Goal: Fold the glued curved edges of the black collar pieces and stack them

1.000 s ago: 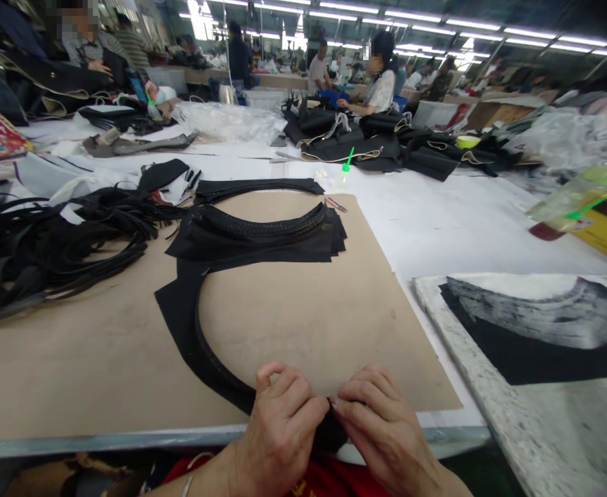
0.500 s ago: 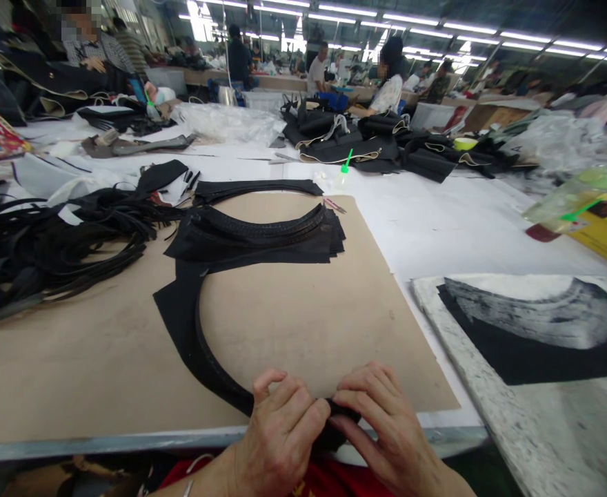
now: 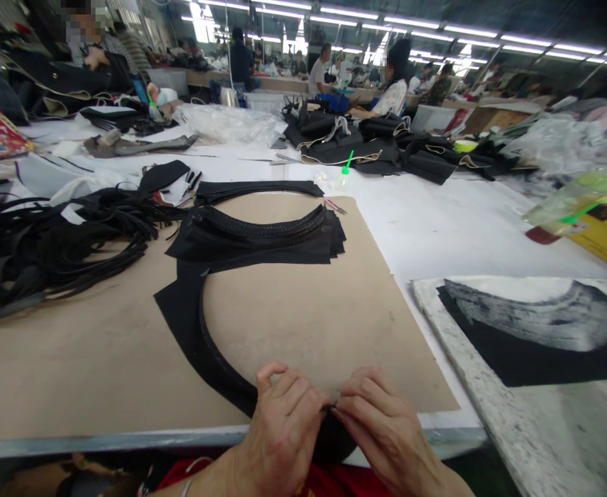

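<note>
My left hand [image 3: 283, 424] and my right hand [image 3: 383, 431] meet at the near table edge, fingers pinched together on the near end of a curved black leather piece [image 3: 190, 324]. That piece arcs away to the left across a brown board [image 3: 308, 317]. A ribbed black strip runs along its inner edge. Its end is hidden under my fingers. Farther back on the board lies a stack of similar curved black pieces [image 3: 256, 238].
A heap of black strips [image 3: 39, 248] lies at the left. A speckled slab with a black smeared sheet [image 3: 536, 331] sits at the right. A small green-capped bottle [image 3: 343, 172] stands beyond the board. Other people work at far tables.
My fingers have shifted slightly along the strip's end and pressed closer together. The curved piece has barely moved.
</note>
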A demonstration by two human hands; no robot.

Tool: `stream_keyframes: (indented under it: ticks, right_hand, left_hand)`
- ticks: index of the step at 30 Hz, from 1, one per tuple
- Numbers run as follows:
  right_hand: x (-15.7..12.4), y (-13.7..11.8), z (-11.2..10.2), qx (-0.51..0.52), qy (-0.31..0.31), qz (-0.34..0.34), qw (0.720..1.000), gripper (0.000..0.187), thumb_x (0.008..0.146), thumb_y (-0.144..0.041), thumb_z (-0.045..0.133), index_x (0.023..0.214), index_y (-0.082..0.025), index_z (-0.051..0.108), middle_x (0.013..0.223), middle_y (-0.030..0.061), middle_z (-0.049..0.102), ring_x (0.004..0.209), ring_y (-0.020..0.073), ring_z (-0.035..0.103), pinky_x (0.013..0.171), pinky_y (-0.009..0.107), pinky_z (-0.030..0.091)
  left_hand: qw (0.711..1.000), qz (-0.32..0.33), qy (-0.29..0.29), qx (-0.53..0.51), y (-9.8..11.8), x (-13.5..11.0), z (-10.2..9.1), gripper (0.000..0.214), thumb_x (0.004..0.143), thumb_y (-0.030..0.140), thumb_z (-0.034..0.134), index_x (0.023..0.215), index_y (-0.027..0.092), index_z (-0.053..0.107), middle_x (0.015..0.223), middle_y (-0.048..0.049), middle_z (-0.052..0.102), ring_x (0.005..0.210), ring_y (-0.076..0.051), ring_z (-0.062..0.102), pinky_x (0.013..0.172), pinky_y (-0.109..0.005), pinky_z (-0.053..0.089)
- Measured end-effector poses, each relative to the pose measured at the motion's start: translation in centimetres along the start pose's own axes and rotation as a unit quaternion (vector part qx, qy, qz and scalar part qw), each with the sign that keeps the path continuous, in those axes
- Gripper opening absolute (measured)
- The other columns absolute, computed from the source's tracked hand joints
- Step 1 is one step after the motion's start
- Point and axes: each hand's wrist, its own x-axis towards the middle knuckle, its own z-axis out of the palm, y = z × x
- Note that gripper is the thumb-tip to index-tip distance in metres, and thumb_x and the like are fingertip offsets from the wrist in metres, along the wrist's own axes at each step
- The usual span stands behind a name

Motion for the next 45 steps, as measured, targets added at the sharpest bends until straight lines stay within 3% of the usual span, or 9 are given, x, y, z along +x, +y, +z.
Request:
stream_keyframes:
  ticks: [4, 9, 17, 25, 28, 31, 36, 40, 45]
  right_hand:
    - [-0.4, 0.4, -0.2, 0.019, -0.007, 0.019, 1.000, 0.007, 0.093, -0.018, 0.056, 0.099, -0.021, 0.057, 0.089, 0.0022, 0.060, 0.085, 0.0180, 0.055, 0.079, 0.035, 0.046]
    - [-1.3, 0.7, 0.0, 0.028, 0.007, 0.047, 0.998, 0.020, 0.091, -0.017, 0.058, 0.109, -0.022, 0.052, 0.100, 0.0054, 0.059, 0.097, 0.0208, 0.054, 0.085, 0.038, 0.045]
    - [-1.0, 0.5, 0.2, 0.019, 0.029, 0.020, 0.999, 0.018, 0.090, -0.013, 0.058, 0.105, -0.020, 0.054, 0.096, 0.0047, 0.059, 0.091, 0.0199, 0.055, 0.082, 0.037, 0.045]
    - [-0.2, 0.4, -0.1, 0.001, 0.010, -0.009, 1.000, 0.010, 0.092, -0.011, 0.054, 0.095, -0.021, 0.056, 0.087, 0.0020, 0.058, 0.082, 0.0171, 0.052, 0.080, 0.036, 0.040]
    - [-0.1, 0.4, -0.1, 0.041, -0.009, 0.025, 0.999, 0.009, 0.093, -0.013, 0.054, 0.088, -0.021, 0.055, 0.082, -0.0001, 0.057, 0.079, 0.0155, 0.050, 0.078, 0.034, 0.037]
    - [0.1, 0.6, -0.2, 0.131, -0.033, 0.139, 0.981, 0.018, 0.095, -0.025, 0.054, 0.077, -0.021, 0.054, 0.076, -0.0014, 0.055, 0.076, 0.0147, 0.051, 0.072, 0.030, 0.037]
    - [0.4, 1.1, -0.4, 0.313, -0.085, 0.313, 0.893, 0.026, 0.087, -0.041, 0.062, 0.075, -0.019, 0.059, 0.077, -0.0005, 0.055, 0.076, 0.0159, 0.052, 0.069, 0.029, 0.037]
    - [0.0, 1.4, -0.2, 0.397, -0.081, 0.352, 0.844, 0.023, 0.079, -0.040, 0.069, 0.085, -0.019, 0.063, 0.083, 0.0000, 0.055, 0.081, 0.0170, 0.051, 0.071, 0.029, 0.037]
    - [-0.4, 1.6, 0.3, 0.423, -0.071, 0.370, 0.824, 0.025, 0.076, -0.039, 0.071, 0.085, -0.018, 0.062, 0.081, -0.0002, 0.054, 0.078, 0.0160, 0.049, 0.068, 0.028, 0.036]
  left_hand:
    - [1.000, 0.011, 0.000, 0.018, 0.0, -0.1, -0.2, 0.023, 0.088, 0.002, 0.041, 0.093, 0.017, 0.059, 0.072, -0.0002, 0.056, 0.071, -0.017, 0.050, 0.085, -0.036, 0.030]
    - [0.997, 0.054, 0.023, 0.048, 0.0, -0.3, -0.3, 0.025, 0.091, 0.003, 0.039, 0.099, 0.015, 0.060, 0.070, 0.0004, 0.059, 0.071, -0.015, 0.054, 0.092, -0.037, 0.029]
    - [0.995, 0.068, 0.056, 0.046, 0.0, -0.3, 0.0, 0.025, 0.092, 0.004, 0.040, 0.106, 0.013, 0.058, 0.071, -0.0001, 0.062, 0.071, -0.014, 0.056, 0.093, -0.037, 0.029]
    - [0.998, 0.052, 0.036, 0.012, 0.1, -0.2, 0.0, 0.025, 0.088, 0.000, 0.041, 0.103, 0.012, 0.057, 0.072, -0.0006, 0.062, 0.069, -0.015, 0.054, 0.091, -0.038, 0.027]
    - [1.000, -0.002, -0.016, -0.021, 0.0, 0.2, -0.4, 0.029, 0.082, -0.001, 0.045, 0.104, 0.016, 0.055, 0.076, 0.0006, 0.061, 0.072, -0.015, 0.054, 0.090, -0.037, 0.027]
    - [0.984, -0.121, -0.090, -0.091, -0.2, 1.2, -1.3, 0.034, 0.077, 0.001, 0.056, 0.105, 0.019, 0.057, 0.081, 0.0030, 0.062, 0.079, -0.015, 0.056, 0.093, -0.036, 0.026]
    - [0.906, -0.303, -0.244, -0.167, -1.1, 3.0, -2.9, 0.007, 0.074, 0.014, 0.067, 0.072, 0.020, 0.063, 0.077, 0.0038, 0.063, 0.088, -0.018, 0.054, 0.079, -0.029, 0.032]
    - [0.867, -0.355, -0.284, -0.205, -1.9, 3.4, -3.2, 0.001, 0.071, 0.021, 0.069, 0.073, 0.021, 0.068, 0.072, 0.0039, 0.064, 0.085, -0.018, 0.054, 0.072, -0.025, 0.034]
    - [0.838, -0.381, -0.295, -0.258, -2.3, 3.6, -2.8, 0.006, 0.069, 0.021, 0.068, 0.072, 0.016, 0.068, 0.065, 0.0038, 0.061, 0.067, -0.013, 0.054, 0.061, -0.022, 0.034]
